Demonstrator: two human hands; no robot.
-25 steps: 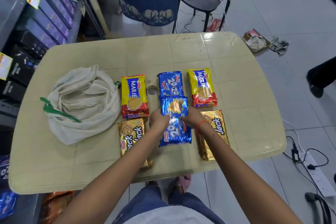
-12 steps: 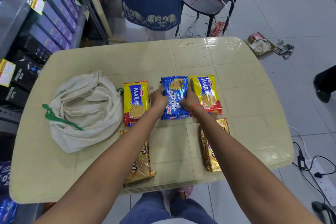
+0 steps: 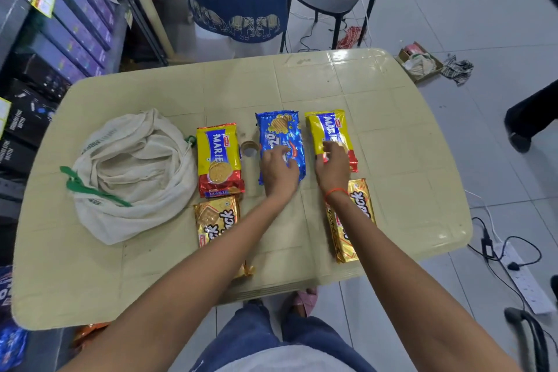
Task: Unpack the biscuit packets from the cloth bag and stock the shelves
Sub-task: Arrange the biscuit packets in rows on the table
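Cloth bag (image 3: 129,172) slumped at desk (image 3: 392,130) left, looks emptied. Second blue 20-20 packet (image 3: 279,136) just got stacked on the first a moment ago, so sorting by brand before shelving. Count: Marie two (image 3: 218,160) (image 3: 329,133), gold Jack two (image 3: 216,220) (image 3: 359,214), blue stack of two. Left hand (image 3: 279,174) spread flat on the blue stack; right hand (image 3: 332,167) moved over to the right Marie, fingers loose, not pinching.

Black chair (image 3: 327,0), floor power strip (image 3: 527,281)
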